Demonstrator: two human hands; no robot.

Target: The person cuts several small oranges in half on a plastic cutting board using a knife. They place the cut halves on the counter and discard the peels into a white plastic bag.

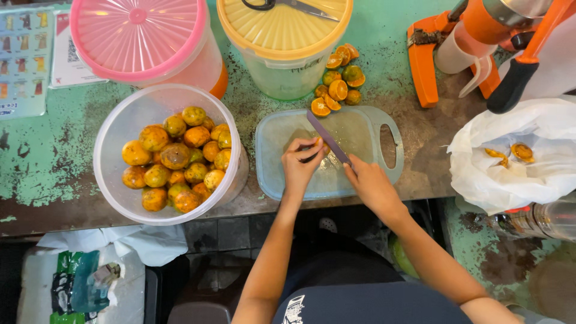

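board edges: the pale translucent plastic cutting board (360, 135) sits right at the near edge of the worn green desk (48, 162), handle slot out to the right.
open room: not much tbh. The clear round tub of whole green-orange citrus (171, 157) is just beside the board on the left, and a white plastic bag with peels (516, 162) is off to the right, apart from it.
back of board: a pile of cut orange halves (339, 81) touches the far edge, with a yellow-lidded bucket (285, 45) and a pink-lidded bucket (144, 42) behind.
far right: orange hand-press juicer (480, 42), well apart from the hands.
left hand (300, 165): fingers pinched together on something small on the board; it's hidden under them, can't tell what.
right hand (369, 183): closed around the handle of a purple-bladed knife (327, 137), blade angled up-left, just beside the left fingertips.
hands: close together, mid-board.
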